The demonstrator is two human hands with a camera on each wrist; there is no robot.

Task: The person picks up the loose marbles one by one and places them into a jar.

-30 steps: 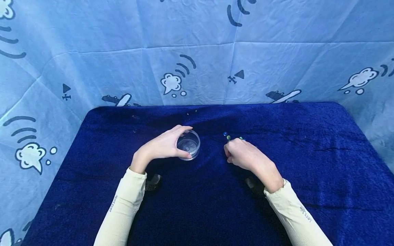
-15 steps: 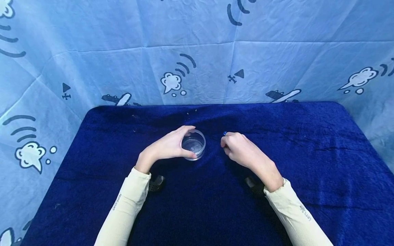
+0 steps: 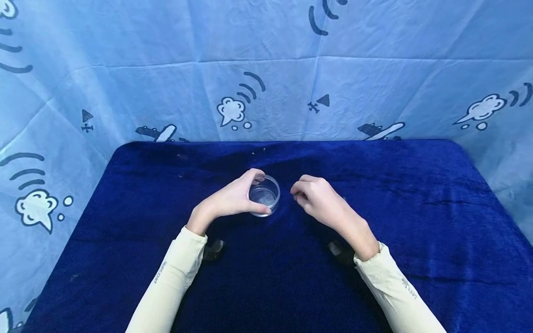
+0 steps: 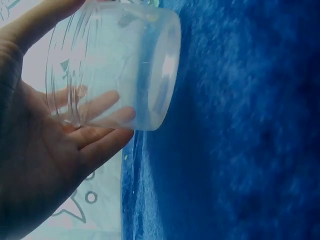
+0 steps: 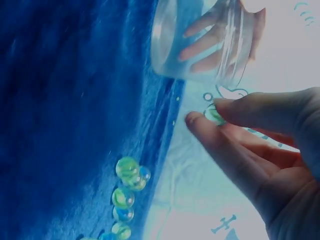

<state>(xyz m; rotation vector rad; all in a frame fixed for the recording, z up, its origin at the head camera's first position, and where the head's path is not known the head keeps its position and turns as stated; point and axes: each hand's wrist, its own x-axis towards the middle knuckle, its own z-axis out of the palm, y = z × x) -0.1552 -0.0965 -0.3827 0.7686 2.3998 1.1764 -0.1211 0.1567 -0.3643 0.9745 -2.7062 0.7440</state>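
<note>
My left hand (image 3: 226, 199) grips a clear plastic jar (image 3: 269, 196) from its left side, thumb in front and fingers behind. The jar's mouth faces up, and its base is close over the blue cloth in the left wrist view. Through its wall (image 5: 192, 40), the right wrist view shows the left fingers. Just right of the jar, my right hand (image 3: 322, 201) pinches a green glass marble (image 5: 214, 115) between thumb and fingertips. Several green and blue marbles (image 5: 123, 198) lie on the cloth below the right hand; in the head view that hand hides them.
Dark blue plush cloth (image 3: 266, 277) covers the table. Behind it hangs a light blue printed curtain (image 3: 275, 37). Black wrist-worn devices (image 3: 214, 249) show below both wrists. Tiny specks (image 3: 258, 151) dot the cloth near the back edge.
My left hand has brought the jar to the right, closer to the right hand. The right hand has picked up a marble and moved slightly up and left toward the jar.
</note>
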